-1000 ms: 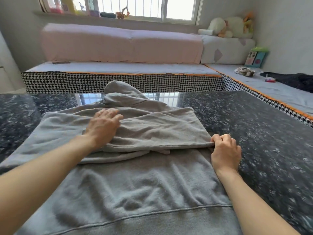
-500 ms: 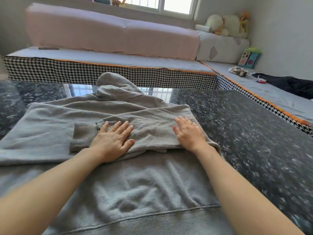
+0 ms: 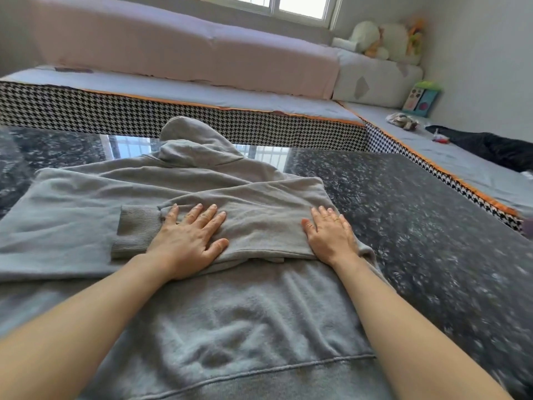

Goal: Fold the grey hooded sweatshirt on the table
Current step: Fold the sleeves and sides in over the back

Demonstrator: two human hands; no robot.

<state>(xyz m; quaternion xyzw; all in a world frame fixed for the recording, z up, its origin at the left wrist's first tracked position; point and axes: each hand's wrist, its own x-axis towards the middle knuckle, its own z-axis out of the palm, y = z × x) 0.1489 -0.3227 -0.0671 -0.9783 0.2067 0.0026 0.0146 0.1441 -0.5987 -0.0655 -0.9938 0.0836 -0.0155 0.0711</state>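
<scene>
My flat, open left hand [image 3: 187,241] and right hand [image 3: 331,236] press the folded sleeve [image 3: 245,223], which runs left-right across the sweatshirt [image 3: 230,313]; the unfolded sleeve lies nearer my left.

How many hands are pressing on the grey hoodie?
2. The left hand lies flat on the folded sleeve beside its ribbed cuff; the right hand lies flat near the grey hooded sweatshirt's right edge.

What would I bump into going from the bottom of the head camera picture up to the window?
Sweatshirt hem band → left hand → ribbed cuff → hood → houndstooth bench edge → pink cushion → window.
</scene>
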